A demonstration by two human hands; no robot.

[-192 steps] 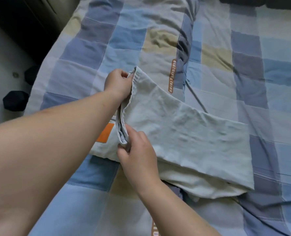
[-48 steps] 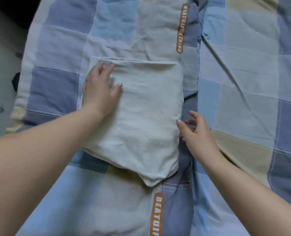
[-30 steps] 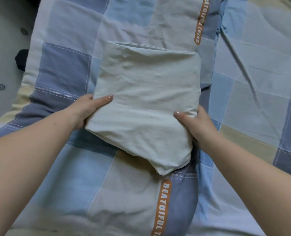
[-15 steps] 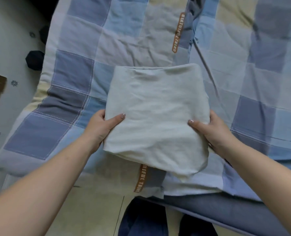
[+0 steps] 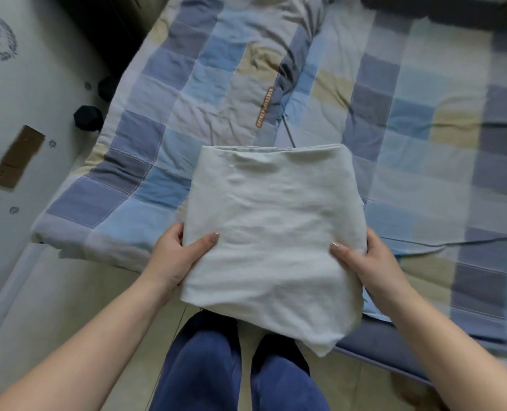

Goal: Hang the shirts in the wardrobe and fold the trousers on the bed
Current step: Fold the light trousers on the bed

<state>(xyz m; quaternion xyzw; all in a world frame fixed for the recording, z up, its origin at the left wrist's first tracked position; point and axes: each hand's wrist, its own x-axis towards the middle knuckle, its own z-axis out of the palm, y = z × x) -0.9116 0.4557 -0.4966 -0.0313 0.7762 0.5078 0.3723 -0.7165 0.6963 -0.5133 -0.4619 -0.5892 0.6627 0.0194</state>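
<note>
Pale folded trousers (image 5: 271,229) clasped between left hand (image 5: 177,256), right hand (image 5: 371,264), above bed (image 5: 163,120) edge

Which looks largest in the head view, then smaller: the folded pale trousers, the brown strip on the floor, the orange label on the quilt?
1. Folded pale trousers, though nearest the camera.
2. Brown strip.
3. Orange label.
</note>
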